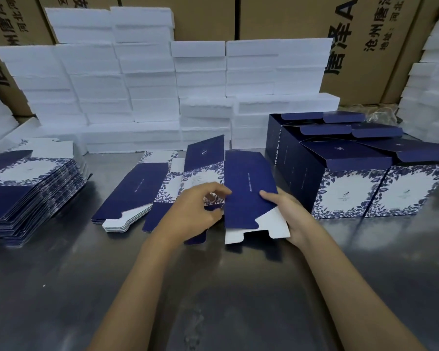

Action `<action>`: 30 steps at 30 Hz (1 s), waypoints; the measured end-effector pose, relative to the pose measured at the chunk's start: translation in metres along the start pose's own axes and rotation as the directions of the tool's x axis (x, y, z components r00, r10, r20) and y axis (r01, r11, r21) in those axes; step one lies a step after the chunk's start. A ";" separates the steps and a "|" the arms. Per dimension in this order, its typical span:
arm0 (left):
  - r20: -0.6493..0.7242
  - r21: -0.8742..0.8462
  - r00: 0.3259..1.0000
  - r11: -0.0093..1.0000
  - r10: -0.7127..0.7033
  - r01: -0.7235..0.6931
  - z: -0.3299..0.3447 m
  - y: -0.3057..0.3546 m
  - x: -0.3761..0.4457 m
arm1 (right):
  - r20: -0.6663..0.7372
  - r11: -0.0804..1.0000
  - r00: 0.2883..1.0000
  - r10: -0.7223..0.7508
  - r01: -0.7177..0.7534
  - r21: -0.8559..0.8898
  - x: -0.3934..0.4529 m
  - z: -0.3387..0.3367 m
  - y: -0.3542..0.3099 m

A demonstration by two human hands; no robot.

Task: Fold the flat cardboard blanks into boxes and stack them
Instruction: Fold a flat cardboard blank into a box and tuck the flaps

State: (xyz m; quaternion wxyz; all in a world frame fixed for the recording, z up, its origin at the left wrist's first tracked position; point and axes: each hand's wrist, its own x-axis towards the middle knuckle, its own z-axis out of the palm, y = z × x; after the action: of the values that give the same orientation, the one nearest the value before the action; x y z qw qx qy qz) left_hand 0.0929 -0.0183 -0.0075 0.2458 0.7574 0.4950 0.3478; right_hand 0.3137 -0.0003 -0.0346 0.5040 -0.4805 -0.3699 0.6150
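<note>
Blank upright, long axis vertical

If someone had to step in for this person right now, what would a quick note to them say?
Hands: the left hand and the right hand both grip one blank, lifted and partly opened over the metal table.

Where things are: a tall stack of flat blanks sits at the left; a smaller pile of blanks lies in the middle. Folded boxes, lids still open, stand together at the right. White foam blocks line the back.

Done: several boxes are folded.

Left: finish shaping the held blank, set it with the others, then work through both piles.
</note>
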 end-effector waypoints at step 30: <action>-0.109 -0.609 0.851 0.711 -0.514 0.351 -0.027 -0.017 0.001 | 0.172 0.997 0.984 -0.052 0.041 0.067 -0.022 -0.019 0.000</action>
State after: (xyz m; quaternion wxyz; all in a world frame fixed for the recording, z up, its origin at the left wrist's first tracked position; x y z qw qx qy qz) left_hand 0.0631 -0.0101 -0.0021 0.4649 0.4550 0.5620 0.5109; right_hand 0.3325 -0.0227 -0.0350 0.4992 -0.4003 -0.4038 0.6538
